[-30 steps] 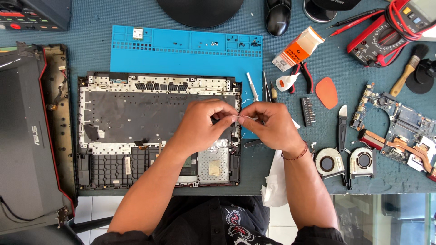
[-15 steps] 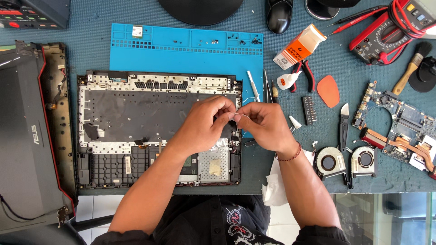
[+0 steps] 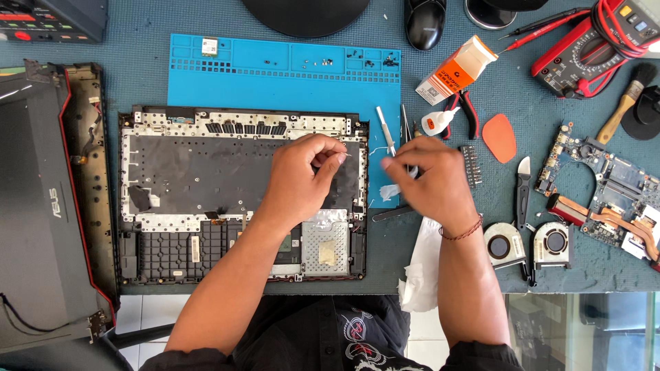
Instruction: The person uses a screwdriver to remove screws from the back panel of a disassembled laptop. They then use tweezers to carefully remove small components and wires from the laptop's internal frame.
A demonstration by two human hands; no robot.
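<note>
**Hands part over the opened laptop base**

Half a second ago both hands met fingertip to fingertip above the right part of the laptop's keyboard shell [image 3: 240,192], working one small thing between them. Now they are apart.

- Left hand [image 3: 302,175]: hovers over the dark backing sheet of the shell, fingers curled in, thumb and forefinger pinched on a thin pale sliver that sticks out to the right. Too small to tell what it is; could be a scrap of tape or a short wire.
- Right hand [image 3: 430,182]: has slid right, off the shell and onto the edge of the blue work mat [image 3: 289,69]. Motion-blurred. Fingers loosely bent; a bit of white shows under the fingertips, but whether it is gripped I cannot tell.
- Just beyond the right hand: tweezers [image 3: 407,134], a white stick tool [image 3: 385,130], a small glue bottle [image 3: 438,122], red-handled cutters [image 3: 469,113].
- White tissue [image 3: 421,271] lies under the right forearm.
- Further right: orange pry pick [image 3: 499,137], two cooling fans [image 3: 529,244], the motherboard [image 3: 605,182].

Reading: the shared pinch is over, and the sliver now rests with the left hand alone. The right hand appears freed toward the tool cluster. The shell itself has not shifted on the bench.
</note>
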